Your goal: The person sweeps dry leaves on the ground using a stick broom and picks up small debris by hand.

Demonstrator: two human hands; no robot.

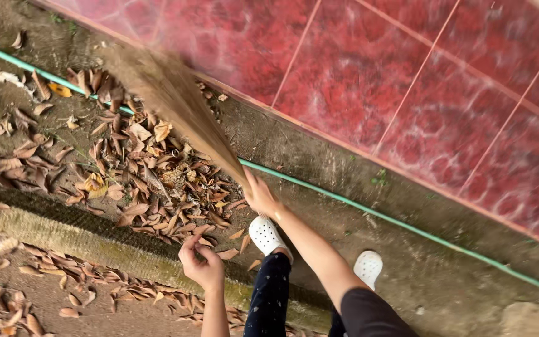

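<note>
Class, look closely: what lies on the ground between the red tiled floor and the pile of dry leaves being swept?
In the head view, a strip of bare concrete with a thin green hose lies between red tiles and leaves.

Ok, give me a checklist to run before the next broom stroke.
1. Right hand gripping the broom: ok, closed on its narrow end.
2. Left hand out of the sweep path: ok, loosely curled and empty, beside the leg.
3. Dry leaves gathered: not ok, many lie scattered on both sides of the concrete curb.
4. Green hose out of the way: not ok, it runs across the ground under the broom.
5. Feet clear of the pile: ok, the white shoes stand at its edge.
6. Bristle contact with the ground: cannot tell, blurred.
</note>
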